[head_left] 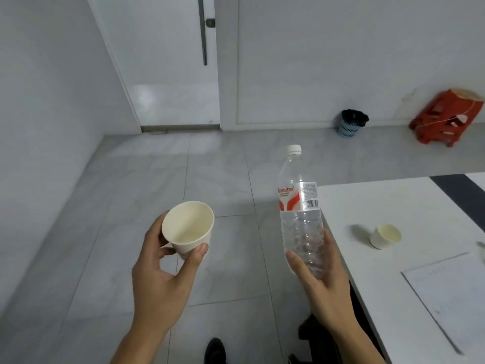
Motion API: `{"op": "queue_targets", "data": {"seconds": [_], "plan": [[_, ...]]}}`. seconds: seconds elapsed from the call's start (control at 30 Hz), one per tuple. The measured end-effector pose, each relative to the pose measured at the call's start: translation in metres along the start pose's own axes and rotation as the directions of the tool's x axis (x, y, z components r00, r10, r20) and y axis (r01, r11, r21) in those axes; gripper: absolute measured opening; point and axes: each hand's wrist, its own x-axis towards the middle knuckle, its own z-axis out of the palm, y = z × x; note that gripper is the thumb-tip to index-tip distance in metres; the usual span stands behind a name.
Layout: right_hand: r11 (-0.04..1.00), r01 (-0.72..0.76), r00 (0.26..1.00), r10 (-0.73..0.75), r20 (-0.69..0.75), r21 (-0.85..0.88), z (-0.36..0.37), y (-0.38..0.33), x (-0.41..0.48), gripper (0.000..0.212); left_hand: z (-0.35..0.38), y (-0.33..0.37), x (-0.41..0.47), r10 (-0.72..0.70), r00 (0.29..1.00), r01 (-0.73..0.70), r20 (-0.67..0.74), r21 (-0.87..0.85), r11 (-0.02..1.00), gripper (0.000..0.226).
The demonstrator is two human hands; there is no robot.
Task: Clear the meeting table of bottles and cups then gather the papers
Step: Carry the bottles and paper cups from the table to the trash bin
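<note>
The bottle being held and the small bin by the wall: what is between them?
Nothing stands there. In the head view, only bare grey floor tiles lie between the bottle, gripped by the right hand, and the bin.

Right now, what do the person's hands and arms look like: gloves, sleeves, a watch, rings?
Left hand and right hand are bare: no gloves, no rings visible. The left forearm and right forearm are uncovered to the frame edge; no sleeve, watch or band shows.
</note>
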Motion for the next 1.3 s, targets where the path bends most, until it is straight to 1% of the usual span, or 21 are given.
{"op": "queue_targets", "data": {"seconds": [0.07,0.2,0.33,0.43,0.5,0.57,0.73,0.87,0.93,1.03,1.1,1.17,1.23,1.3], "plan": [[1.0,0.003,0.998,-0.004,-0.059,-0.016,0.005,-0.007,0.057,0.065,0.032,-0.002,0.07,0.037,0.997,-0.036,0.065,-0.007,0.999,0.068],[0.999,-0.043,0.982,0.044,-0.184,0.005,0.007,0.001,0.156,0.064,0.111,-0.014,0.19,0.047,0.981,-0.034,0.187,-0.07,0.997,0.065],[0.996,-0.084,0.948,0.085,-0.307,0.017,0.015,0.04,0.266,0.069,0.206,-0.05,0.294,0.075,0.96,-0.057,0.27,-0.073,0.996,0.061],[0.993,-0.101,0.922,0.114,-0.37,0.053,0.017,0.07,0.365,0.071,0.282,-0.076,0.371,0.06,0.95,-0.042,0.307,-0.066,0.997,0.058],[0.989,-0.122,0.923,0.144,-0.356,0.083,0.016,0.081,0.434,0.07,0.328,-0.08,0.421,0.017,0.947,0.004,0.32,-0.067,0.998,0.056],[0.988,-0.123,0.926,0.15,-0.347,0.098,0.013,0.082,0.502,0.073,0.37,-0.075,0.474,-0.001,0.95,0.028,0.311,-0.082,0.996,0.057],[0.988,-0.122,0.942,0.144,-0.303,0.091,0.0,0.076,0.667,0.08,0.466,-0.069,0.603,0.028,0.958,0.0,0.286,-0.099,0.995,0.06],[0.991,-0.125,0.952,0.134,-0.274,0.051,-0.014,0.098,0.8,0.08,0.554,-0.095,0.699,0.013,0.964,0.017,0.265,-0.112,0.994,0.065],[0.992,-0.127,0.948,0.127,-0.292,0.018,-0.024,0.113,0.872,0.081,0.607,-0.112,0.752,0.005,0.966,0.029,0.26,-0.127,0.991,0.064],[0.99,-0.135,0.924,0.113,-0.364,-0.035,-0.044,0.127,0.983,0.085,0.696,-0.133,0.834,0.025,0.957,0.024,0.289,-0.165,0.986,0.066],[0.987,-0.15,0.898,0.115,-0.425,-0.049,-0.064,0.126,1.048,0.086,0.76,-0.132,0.886,0.028,0.94,0.034,0.341,-0.175,0.984,0.065],[0.987,-0.144,0.872,0.092,-0.481,-0.071,-0.089,0.122,1.102,0.084,0.826,-0.122,0.929,0.076,0.914,0.013,0.398,-0.217,0.976,0.063],[0.983,-0.159,0.839,0.086,-0.538,-0.092,-0.117,0.122,1.148,0.085,0.893,-0.108,0.966,0.126,0.865,-0.003,0.486,-0.246,0.969,0.058],[0.979,-0.191,0.795,0.11,-0.597,-0.074,-0.144,0.128,1.185,0.086,0.957,-0.094,0.992,0.175,0.8,-0.018,0.575,-0.268,0.963,0.058]]}}
